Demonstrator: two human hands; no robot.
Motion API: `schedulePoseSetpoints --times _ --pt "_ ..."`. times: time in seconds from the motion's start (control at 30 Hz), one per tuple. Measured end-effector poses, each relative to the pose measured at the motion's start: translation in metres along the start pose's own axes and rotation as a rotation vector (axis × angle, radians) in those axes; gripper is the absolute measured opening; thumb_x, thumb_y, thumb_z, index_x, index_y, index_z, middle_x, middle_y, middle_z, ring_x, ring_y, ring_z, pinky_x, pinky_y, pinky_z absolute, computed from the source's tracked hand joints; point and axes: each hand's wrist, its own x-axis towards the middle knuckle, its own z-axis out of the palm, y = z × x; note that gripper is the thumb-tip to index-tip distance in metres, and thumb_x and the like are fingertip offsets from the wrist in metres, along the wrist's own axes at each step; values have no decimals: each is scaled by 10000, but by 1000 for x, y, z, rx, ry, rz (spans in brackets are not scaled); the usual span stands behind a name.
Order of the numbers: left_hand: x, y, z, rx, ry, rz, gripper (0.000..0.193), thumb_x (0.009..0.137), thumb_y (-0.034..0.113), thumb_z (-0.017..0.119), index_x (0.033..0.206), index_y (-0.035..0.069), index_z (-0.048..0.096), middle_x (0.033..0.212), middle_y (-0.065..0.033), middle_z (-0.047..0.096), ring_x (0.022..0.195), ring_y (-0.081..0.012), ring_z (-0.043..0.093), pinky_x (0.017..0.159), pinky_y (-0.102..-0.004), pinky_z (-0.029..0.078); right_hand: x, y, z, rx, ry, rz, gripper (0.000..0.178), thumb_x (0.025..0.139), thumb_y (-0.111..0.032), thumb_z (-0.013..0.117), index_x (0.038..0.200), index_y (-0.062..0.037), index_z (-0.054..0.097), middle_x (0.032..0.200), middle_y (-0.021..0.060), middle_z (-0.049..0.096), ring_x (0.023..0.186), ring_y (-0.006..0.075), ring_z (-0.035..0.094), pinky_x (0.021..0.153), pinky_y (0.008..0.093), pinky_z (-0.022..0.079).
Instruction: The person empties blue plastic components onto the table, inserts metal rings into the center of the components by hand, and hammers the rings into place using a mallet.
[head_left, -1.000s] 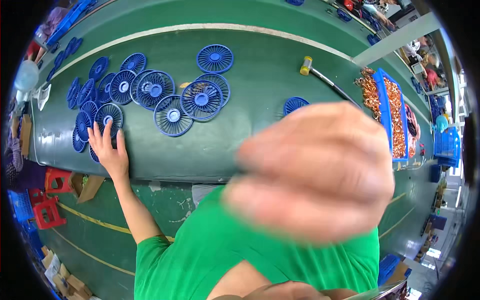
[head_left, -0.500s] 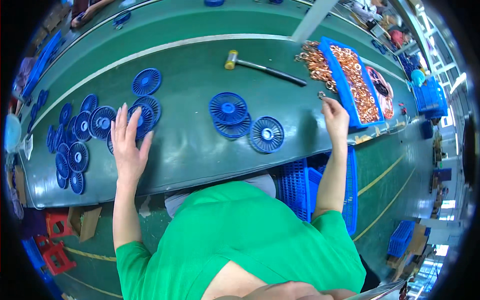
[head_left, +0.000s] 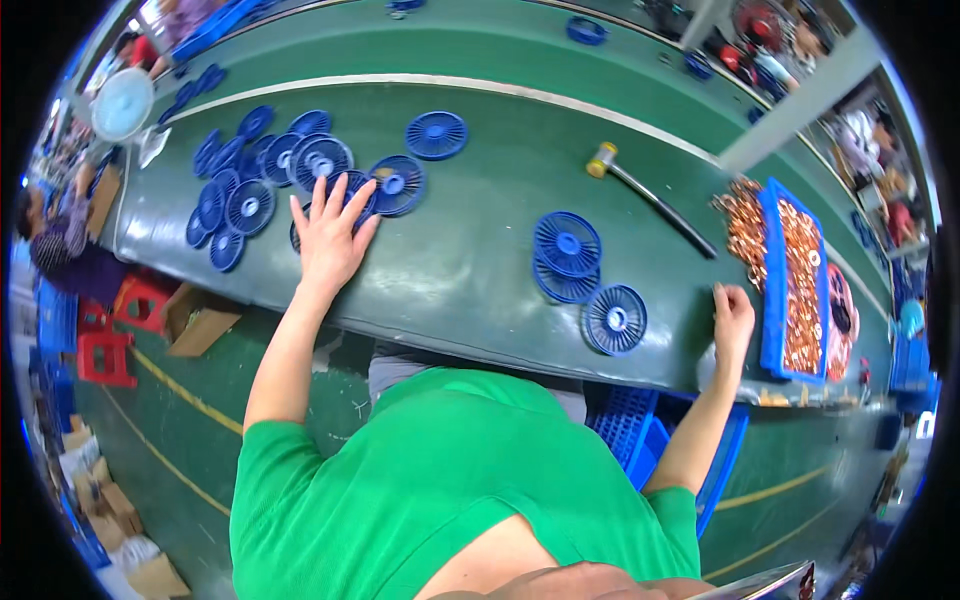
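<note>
My left hand (head_left: pixel 335 245) lies spread over the right side of a cluster of round blue slatted discs, like fan grilles. Its fingertips touch one blue disc (head_left: pixel 360 207), which they partly cover. Beside them is another blue disc (head_left: pixel 398 186). My right hand (head_left: pixel 734 318) is over the table's right part, thumb and fingertips pinched together; whatever they hold is too small to make out. It is nearest to a blue tray (head_left: pixel 772 300) filled with copper-coloured ring-shaped pieces (head_left: pixel 803 290). Between my hands are two overlapping blue discs (head_left: pixel 567 245) and a third disc (head_left: pixel 614 319) with a pale hub.
A hammer (head_left: pixel 655 207) with a yellowish head lies behind the discs. Loose copper-coloured pieces (head_left: pixel 745 225) are heaped against the tray's left side. Behind runs a green belt (head_left: pixel 480 55) carrying blue discs. Blue baskets (head_left: pixel 628 425) stand below the table edge. Another person (head_left: pixel 60 225) sits far left.
The view has turned left, so the table things appear farther right. My left hand has come down onto the discs. My right hand has drawn back from the copper-coloured pieces, still pinched.
</note>
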Motion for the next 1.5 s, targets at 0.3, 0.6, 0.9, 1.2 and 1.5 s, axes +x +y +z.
schedulePoseSetpoints --times 0.3,0.6,0.9,1.2,1.5 --pt "45 15 -3 -209 170 77 422 833 307 700 1216 158 611 1347 -160 519 1326 -342 407 1094 -623 182 -6 -18 0 -666 260 -69 252 923 -337 569 970 -90 563 969 166 591 841 389 614 700 492 510" --pt "140 26 61 -160 -385 -121 743 854 601 547 1432 164 383 1423 -159 447 1366 -357 338 1070 -702 113 -30 -51 6 -377 213 -195 116 882 -208 637 920 -99 654 955 119 621 853 305 639 697 417 520" --pt "122 66 20 -426 -45 26 370 814 173 688 1109 40 509 1025 -196 580 970 -394 594 800 -466 491 -78 -119 10 40 433 -625 166 777 -12 739 925 -39 670 904 95 624 782 238 603 677 322 489" --pt "26 174 -53 -1472 -224 -175 302 1013 328 478 989 31 520 837 -27 583 797 -86 512 710 -253 439 -109 -194 55 276 193 -850 215 661 -15 797 799 -50 636 766 79 630 662 244 606 579 335 491" --pt "9 192 -68 -1531 -215 -137 276 1018 252 458 1165 21 492 881 -64 578 791 -122 540 740 -281 460 -114 -228 86 181 124 -772 148 729 -18 741 756 -48 598 752 81 613 669 255 585 581 346 462"
